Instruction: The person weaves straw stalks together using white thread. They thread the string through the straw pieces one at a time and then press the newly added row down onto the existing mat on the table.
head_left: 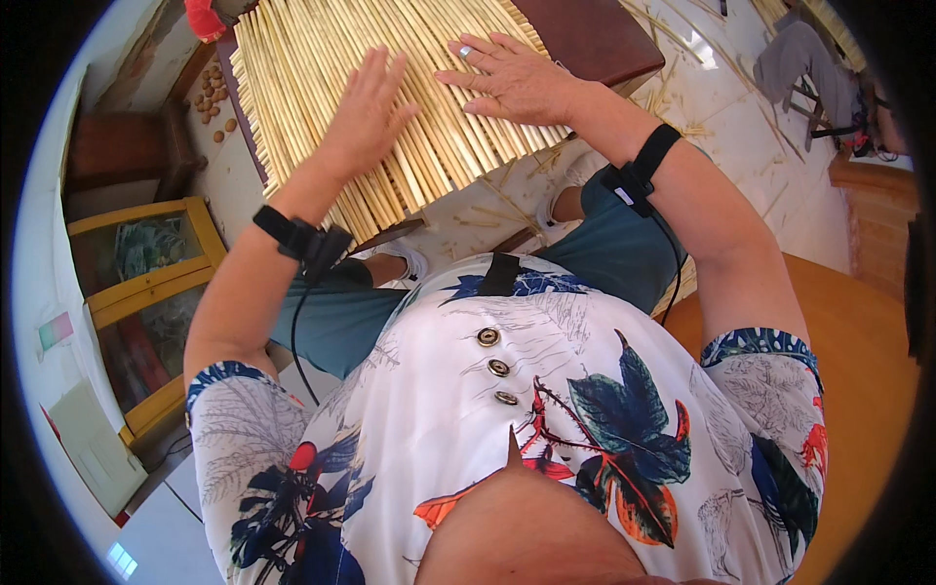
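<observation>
At the frame's upper middle, sticks (421,73) are lying side by side on a table (597,41). The left hand (363,122) and right hand (522,86) are resting open on them, gripping nothing, seemingly evening the layer; the next move probably calls for light, flat pressure.

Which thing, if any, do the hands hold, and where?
Nothing is gripped: the left hand and the right hand, fingers extended, appear to rest on thin, straight, pale-yellow stalks lying side by side.
</observation>
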Tool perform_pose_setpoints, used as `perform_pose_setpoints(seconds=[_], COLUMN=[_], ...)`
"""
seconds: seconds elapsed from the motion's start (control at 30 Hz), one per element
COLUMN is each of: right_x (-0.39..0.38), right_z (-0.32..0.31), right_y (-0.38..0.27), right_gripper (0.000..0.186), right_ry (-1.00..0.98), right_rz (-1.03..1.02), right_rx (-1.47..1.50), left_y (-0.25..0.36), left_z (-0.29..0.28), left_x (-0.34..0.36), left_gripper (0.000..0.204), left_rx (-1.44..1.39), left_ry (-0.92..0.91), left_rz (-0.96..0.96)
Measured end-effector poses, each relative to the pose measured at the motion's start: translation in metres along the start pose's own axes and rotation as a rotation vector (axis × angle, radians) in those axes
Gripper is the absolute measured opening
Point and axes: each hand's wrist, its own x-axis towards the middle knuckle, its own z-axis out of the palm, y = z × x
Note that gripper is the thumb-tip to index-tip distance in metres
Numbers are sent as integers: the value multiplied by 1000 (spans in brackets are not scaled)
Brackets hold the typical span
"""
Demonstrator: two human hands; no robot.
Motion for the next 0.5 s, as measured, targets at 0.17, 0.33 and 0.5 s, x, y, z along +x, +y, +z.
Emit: perform_pose_setpoints(seconds=[0.17,0.33,0.5], right_x=[3,6,4], right_z=[-2,-3,-1], right_y=[0,2,4], right_gripper=[50,54,54], right_ry=[-12,-18,-2], right_rz=[-25,-29,-16], right_rx=[-10,32,52], left_y=[36,41,44], left_z=[7,10,8], left_x=[-23,-21,-15], left_gripper=[65,69,61], left_rx=[61,158,113], left_ry=[-77,-81,10], left_rz=[-60,-92,-2])
